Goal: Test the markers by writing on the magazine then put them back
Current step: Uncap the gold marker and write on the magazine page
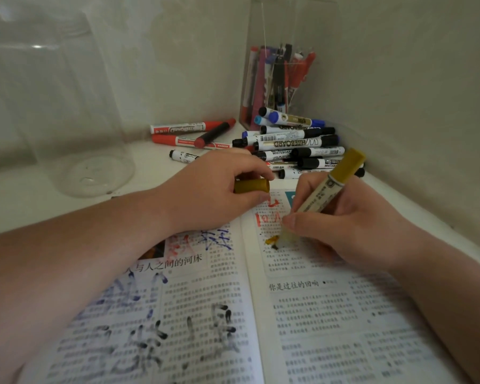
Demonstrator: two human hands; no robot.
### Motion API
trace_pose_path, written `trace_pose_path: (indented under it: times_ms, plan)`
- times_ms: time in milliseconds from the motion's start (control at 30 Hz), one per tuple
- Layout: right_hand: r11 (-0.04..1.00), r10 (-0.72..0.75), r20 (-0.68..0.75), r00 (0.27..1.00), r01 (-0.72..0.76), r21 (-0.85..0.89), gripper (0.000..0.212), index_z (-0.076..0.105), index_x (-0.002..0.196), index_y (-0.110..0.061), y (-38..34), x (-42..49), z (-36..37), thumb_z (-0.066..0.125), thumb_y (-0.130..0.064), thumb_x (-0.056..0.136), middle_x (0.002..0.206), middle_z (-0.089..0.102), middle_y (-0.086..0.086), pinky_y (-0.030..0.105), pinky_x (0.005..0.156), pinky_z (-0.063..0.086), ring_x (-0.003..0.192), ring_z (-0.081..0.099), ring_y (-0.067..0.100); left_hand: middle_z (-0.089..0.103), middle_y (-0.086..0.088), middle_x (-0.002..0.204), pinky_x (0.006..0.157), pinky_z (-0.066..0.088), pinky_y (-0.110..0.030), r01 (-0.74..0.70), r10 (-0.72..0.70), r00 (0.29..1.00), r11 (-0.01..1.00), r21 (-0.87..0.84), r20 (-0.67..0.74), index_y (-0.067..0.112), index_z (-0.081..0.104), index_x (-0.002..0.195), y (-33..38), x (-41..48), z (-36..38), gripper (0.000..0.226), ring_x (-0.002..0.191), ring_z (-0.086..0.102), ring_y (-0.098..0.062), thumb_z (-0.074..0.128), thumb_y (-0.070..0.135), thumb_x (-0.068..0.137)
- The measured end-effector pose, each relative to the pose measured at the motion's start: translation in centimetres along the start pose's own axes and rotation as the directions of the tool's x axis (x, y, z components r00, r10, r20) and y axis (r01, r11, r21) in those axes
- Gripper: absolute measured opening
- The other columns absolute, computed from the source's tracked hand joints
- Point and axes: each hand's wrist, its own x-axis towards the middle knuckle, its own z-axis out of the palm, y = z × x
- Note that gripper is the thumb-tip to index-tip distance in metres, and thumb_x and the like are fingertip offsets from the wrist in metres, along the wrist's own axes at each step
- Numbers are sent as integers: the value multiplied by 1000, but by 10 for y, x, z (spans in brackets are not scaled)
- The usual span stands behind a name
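Grips a mustard-yellow marker in the right hand, fingers curled round the pale labelled barrel, the mustard end tilted up toward the far right. Presses the tip onto the right page of the open magazine, at a small yellow-brown blot. Pinches the matching cap between thumb and fingers of the left hand, at the magazine's far edge. Scrawled over the printed Chinese text (black at near left, blue beyond it, red farther still). On the white table beyond the hands, a heap of black and blue whiteboard markers. Red markers to its left, a clear holder of markers in the far corner, a clear jar at far left.
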Motion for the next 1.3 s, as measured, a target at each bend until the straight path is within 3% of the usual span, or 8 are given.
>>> trace_pose_path:
  times_ms: [367, 533, 633, 867, 967, 1100, 1200, 1300]
  plan:
    - [999, -46, 130, 990, 42, 34, 20, 60, 72, -4, 4, -1, -3, 74, -18, 75, 48, 46, -3, 15, 43, 33, 42, 40, 6, 62, 24, 104, 89, 47, -22, 1, -1, 1000, 1000, -3, 2, 38, 68, 114, 1, 0, -1, 24, 101, 58, 2, 72, 38, 90]
    - [998, -63, 0, 998, 63, 24, 34, 59, 74, -10, 9, 3, -5, 80, -36, 70, 58, 49, 4, 21, 49, 36, 52, 43, 11, 62, 23, 105, 88, 46, -17, -8, 8, 1000, 1000, 15, -8, 36, 68, 115, 2, 0, -1, 25, 102, 57, 1, 73, 36, 90]
    - [999, -49, -12, 999, 49, -17, 28, 58, 73, -11, 8, 3, -6, 76, -32, 72, 56, 49, 1, 18, 46, 36, 49, 43, 9, 62, 22, 105, 85, 44, -7, 1, -2, 998, 1000, -18, -58, 32, 68, 112, 3, -1, -2, 25, 101, 58, 3, 75, 32, 89]
    - [998, -68, -5, 998, 68, -6, 19, 56, 65, -8, 12, 4, -9, 72, -17, 66, 54, 45, 5, 23, 47, 35, 50, 41, 14, 69, 13, 102, 89, 55, -20, 33, -51, 996, 972, -234, -72, 27, 61, 113, 9, -4, 0, 37, 98, 68, -1, 82, 22, 83]
    - [972, -95, -109, 989, 116, 202, 23, 57, 63, -9, 15, 7, -14, 78, -19, 61, 54, 43, 9, 20, 44, 32, 44, 37, 13, 70, 24, 102, 90, 48, -13, 35, -45, 998, 978, -203, -44, 39, 54, 124, 12, -5, -2, 49, 103, 63, 6, 81, 27, 84]
    - [913, -135, -154, 979, 183, 365, 15, 62, 64, -13, -1, 19, -33, 69, -1, 69, 47, 39, 0, 18, 43, 26, 39, 29, 9, 70, 23, 102, 90, 53, -25, 78, -88, 996, 960, -268, -23, 42, 48, 136, 11, -5, -3, 63, 99, 66, 0, 80, 22, 85]
    - [921, -191, -119, 974, 220, 320, 13, 65, 65, -11, -30, 34, -49, 64, 2, 69, 47, 41, 0, 18, 42, 26, 39, 31, 10, 70, 22, 101, 92, 55, -29, 97, -103, 995, 951, -294, -5, 43, 45, 137, 10, -4, -4, 68, 97, 67, -3, 81, 20, 85]
    - [964, -193, -67, 979, 202, 173, 9, 65, 67, -14, -46, 52, -56, 73, -16, 71, 53, 45, 4, 21, 44, 27, 44, 33, 13, 70, 20, 101, 90, 56, -32, 118, -123, 992, 946, -302, 3, 41, 46, 139, 9, -2, -4, 70, 97, 67, -6, 83, 19, 83]
